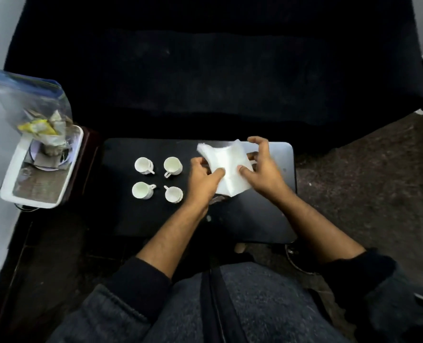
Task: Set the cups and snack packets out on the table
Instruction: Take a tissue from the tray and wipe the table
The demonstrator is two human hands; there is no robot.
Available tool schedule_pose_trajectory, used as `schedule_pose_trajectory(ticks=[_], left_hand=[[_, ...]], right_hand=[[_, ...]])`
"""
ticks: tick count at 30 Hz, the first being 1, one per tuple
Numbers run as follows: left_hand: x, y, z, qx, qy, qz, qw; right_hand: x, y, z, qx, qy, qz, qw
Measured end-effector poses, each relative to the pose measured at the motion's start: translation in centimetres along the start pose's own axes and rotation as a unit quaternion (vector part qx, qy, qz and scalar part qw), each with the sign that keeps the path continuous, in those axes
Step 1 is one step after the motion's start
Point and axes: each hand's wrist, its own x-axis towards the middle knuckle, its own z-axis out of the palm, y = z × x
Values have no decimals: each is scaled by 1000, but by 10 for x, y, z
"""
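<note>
Both hands are on one white packet (226,169), over the right half of the black table (267,219). The left hand (203,179) pinches its near-left edge with the thumb on top; the right hand (264,169) grips the right side, fingers half spread. The packet looks crinkly, pale and translucent. Four small white cups (172,166) sit in a two-by-two square just left of the left hand.

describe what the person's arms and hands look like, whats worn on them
Both hands are bare: the left hand and right hand show no gloves, and no rings or watch can be made out. The forearms are uncovered, with dark sleeves pushed up toward the elbows.
</note>
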Motion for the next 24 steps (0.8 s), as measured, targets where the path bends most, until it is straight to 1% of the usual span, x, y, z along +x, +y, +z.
schedule_pose_trajectory(ticks=[1,3,4,6,8,10,14,17,19,20,24], left_hand=[[1,-2,5,-9,13,4,1000],[5,-10,14,-36,33,-5,999],[8,-15,19,-58,30,-18,998],[17,-27,30,-104,-3,-47,993],[26,-42,41,-135,-38,-75,987],[32,-55,52,-173,-51,-113,977],[48,-85,71,-251,-43,-217,942],[65,-100,73,-294,-72,-259,917],[86,-111,71,-273,-92,-268,919],[97,-116,69,-242,-97,-270,927],[124,-128,63,-131,-67,-259,955]], right_hand=[[3,-5,2,-46,8,-15,999],[9,-9,8,-103,15,-19,994],[13,-7,12,-124,8,-14,992],[19,1,22,-156,-24,8,987],[24,13,32,-158,-41,37,986],[28,29,41,-146,-46,53,987],[41,67,52,-153,-68,94,981],[51,92,52,-171,-68,104,977],[58,108,51,-197,-58,101,974],[61,113,51,-212,-51,97,971],[72,126,51,-267,-32,103,958]])
